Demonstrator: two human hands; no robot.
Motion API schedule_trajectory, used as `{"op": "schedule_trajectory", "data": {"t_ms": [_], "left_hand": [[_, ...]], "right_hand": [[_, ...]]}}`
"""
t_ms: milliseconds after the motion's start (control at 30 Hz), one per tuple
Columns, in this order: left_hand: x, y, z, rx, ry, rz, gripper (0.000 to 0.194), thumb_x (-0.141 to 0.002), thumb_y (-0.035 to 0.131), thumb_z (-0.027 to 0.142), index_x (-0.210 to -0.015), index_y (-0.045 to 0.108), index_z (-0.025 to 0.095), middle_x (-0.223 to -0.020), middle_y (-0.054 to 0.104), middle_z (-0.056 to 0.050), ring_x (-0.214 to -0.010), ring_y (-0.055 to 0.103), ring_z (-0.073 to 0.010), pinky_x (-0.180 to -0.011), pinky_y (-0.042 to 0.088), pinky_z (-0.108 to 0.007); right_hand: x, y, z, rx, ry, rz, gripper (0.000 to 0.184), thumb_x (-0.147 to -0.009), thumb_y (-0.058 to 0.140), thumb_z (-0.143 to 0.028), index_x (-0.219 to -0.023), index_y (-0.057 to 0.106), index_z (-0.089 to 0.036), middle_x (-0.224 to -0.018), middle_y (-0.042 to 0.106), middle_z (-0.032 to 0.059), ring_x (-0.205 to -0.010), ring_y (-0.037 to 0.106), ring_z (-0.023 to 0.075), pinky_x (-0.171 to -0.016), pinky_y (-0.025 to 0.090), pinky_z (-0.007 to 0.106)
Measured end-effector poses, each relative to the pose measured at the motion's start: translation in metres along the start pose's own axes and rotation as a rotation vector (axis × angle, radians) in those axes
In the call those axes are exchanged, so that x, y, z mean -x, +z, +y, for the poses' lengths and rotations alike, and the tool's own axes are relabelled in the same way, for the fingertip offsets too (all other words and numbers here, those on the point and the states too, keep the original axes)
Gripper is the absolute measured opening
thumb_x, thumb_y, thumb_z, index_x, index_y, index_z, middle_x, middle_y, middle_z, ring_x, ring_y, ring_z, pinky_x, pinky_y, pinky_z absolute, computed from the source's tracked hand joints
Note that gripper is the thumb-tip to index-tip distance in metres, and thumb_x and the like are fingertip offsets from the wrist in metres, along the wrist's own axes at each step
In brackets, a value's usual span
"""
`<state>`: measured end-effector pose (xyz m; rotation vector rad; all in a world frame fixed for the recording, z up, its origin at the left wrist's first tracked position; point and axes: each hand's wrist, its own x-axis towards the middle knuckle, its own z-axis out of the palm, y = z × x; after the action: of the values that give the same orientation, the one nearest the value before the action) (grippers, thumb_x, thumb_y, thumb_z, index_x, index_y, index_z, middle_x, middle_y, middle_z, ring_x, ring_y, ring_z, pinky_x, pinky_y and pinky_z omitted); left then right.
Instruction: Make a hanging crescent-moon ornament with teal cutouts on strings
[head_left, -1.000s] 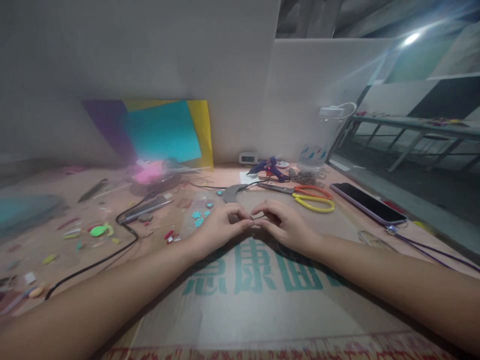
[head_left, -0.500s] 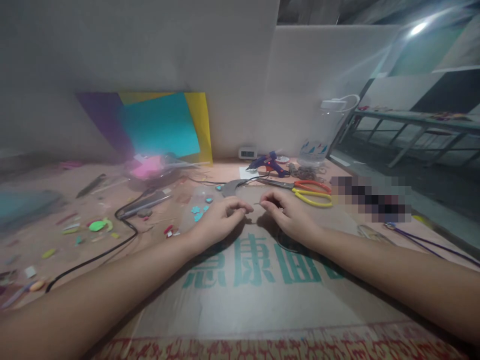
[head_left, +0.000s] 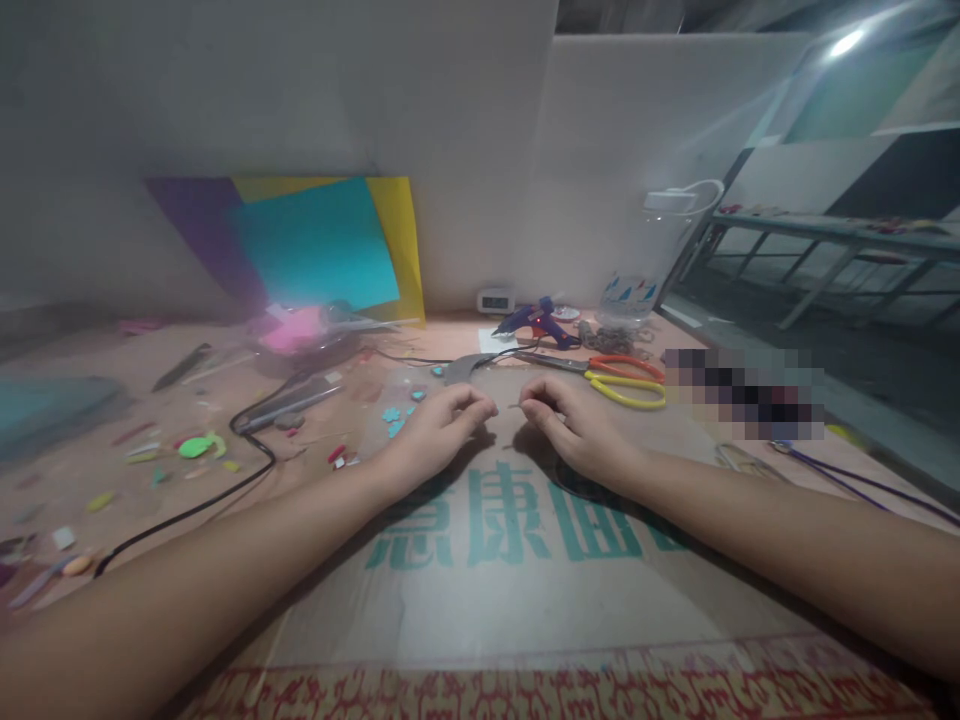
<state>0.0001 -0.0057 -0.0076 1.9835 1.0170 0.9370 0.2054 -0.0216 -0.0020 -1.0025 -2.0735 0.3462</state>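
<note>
Pale wall panels [head_left: 300,100] stand behind a pinkish table [head_left: 442,343], with a clear sheet [head_left: 465,620] bearing green characters spread across its near centre. Both hands are positioned above this sheet, forearms entering from the lower corners.

Right hand [head_left: 570,425]: thumb and forefinger are pinched on a thin strip [head_left: 514,405]. Only a short end of the strip is exposed; its material cannot be determined. A dark loop [head_left: 576,488] lies partly beneath this hand; whether it joins the strip is not clear.

Left hand [head_left: 442,428]: thumb and forefinger meet at their tips. No object is visible in this grip.

Alignment: the exposed end projects from the right grip toward the left hand, long axis running roughly sideways. It sits between the two hands, at about the height of the left fingertips in view. The right hand is the nearer, being in contact; the left faces the free end across a narrow gap, without touching it.

Surrounding items: scissors [head_left: 628,390] with red and yellow handles lie beyond the right hand; a grey curved piece [head_left: 460,370] lies beyond the left. Blue flower shapes [head_left: 391,414] rest just beside the left hand, and a glue gun [head_left: 540,322] sits farther back near a small clock [head_left: 495,301]
</note>
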Motion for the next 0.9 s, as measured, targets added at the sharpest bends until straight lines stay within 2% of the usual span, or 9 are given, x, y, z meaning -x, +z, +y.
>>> {"op": "schedule_trajectory", "data": {"t_ms": [167,400,567,700,767,833,900], "left_hand": [[0.0013,0.0005,0.0052,0.03,-0.009,-0.026,0.024,-0.09,0.054,0.037,-0.084,0.063,0.016,-0.08,0.065,-0.003,-0.075,0.061,-0.0156,-0.067,0.049,-0.026],[0.0005,0.0021,0.0052,-0.002,0.027,-0.04,0.029,-0.091,0.051,0.039,-0.08,0.063,0.015,-0.081,0.064,-0.004,-0.078,0.059,-0.0166,-0.068,0.047,-0.025],[0.0015,0.0027,0.006,-0.006,0.039,-0.069,0.029,-0.091,0.051,0.039,-0.081,0.063,0.015,-0.082,0.063,-0.004,-0.078,0.06,-0.0165,-0.071,0.047,-0.026],[0.0021,0.0026,0.0064,-0.048,0.082,-0.087,0.028,-0.092,0.049,0.036,-0.083,0.064,0.015,-0.082,0.065,-0.004,-0.079,0.06,-0.0165,-0.072,0.045,-0.026],[0.0025,0.0025,0.0057,-0.055,0.096,-0.096,0.028,-0.093,0.049,0.036,-0.083,0.064,0.015,-0.083,0.065,-0.004,-0.081,0.06,-0.0167,-0.073,0.045,-0.026],[0.0029,0.0025,0.0043,-0.075,0.125,-0.094,0.027,-0.093,0.048,0.036,-0.083,0.064,0.016,-0.086,0.065,-0.004,-0.085,0.06,-0.0173,-0.078,0.045,-0.027],[0.0032,0.0024,0.0027,-0.103,0.144,-0.086,0.027,-0.093,0.049,0.036,-0.085,0.065,0.016,-0.088,0.065,-0.004,-0.087,0.06,-0.0178,-0.08,0.045,-0.028]], "right_hand": [[0.002,0.0013,0.0017,-0.098,0.066,-0.054,0.011,-0.096,0.041,-0.02,-0.089,0.05,-0.019,-0.075,0.063,0.0005,-0.063,0.056,0.0126,-0.061,0.043,0.026],[0.0042,-0.0002,0.0004,-0.066,-0.149,0.077,0.009,-0.095,0.048,-0.023,-0.09,0.055,-0.019,-0.087,0.066,0.0047,-0.08,0.061,0.0152,-0.072,0.047,0.028],[0.0055,0.0044,0.0015,-0.123,-0.02,0.031,0.007,-0.091,0.052,-0.02,-0.095,0.057,-0.019,-0.078,0.066,0.0011,-0.066,0.061,0.0119,-0.061,0.048,0.024],[0.0035,0.0069,0.002,-0.229,-0.007,0.007,0.026,-0.088,0.055,-0.017,-0.114,0.056,-0.02,-0.084,0.068,0.0019,-0.075,0.066,0.0135,-0.066,0.051,0.026],[0.0033,0.0064,0.001,-0.218,-0.029,0.039,0.023,-0.087,0.056,-0.016,-0.11,0.058,-0.02,-0.083,0.068,0.0016,-0.075,0.065,0.0135,-0.067,0.052,0.026],[0.0035,0.0051,-0.0006,-0.164,-0.058,0.06,0.011,-0.087,0.056,-0.017,-0.097,0.06,-0.02,-0.081,0.067,0.0016,-0.072,0.063,0.0135,-0.067,0.051,0.026],[0.0039,0.0038,-0.002,-0.107,-0.083,0.039,0.008,-0.087,0.055,-0.017,-0.09,0.062,-0.019,-0.081,0.068,0.0026,-0.073,0.063,0.0142,-0.067,0.051,0.027]]}}
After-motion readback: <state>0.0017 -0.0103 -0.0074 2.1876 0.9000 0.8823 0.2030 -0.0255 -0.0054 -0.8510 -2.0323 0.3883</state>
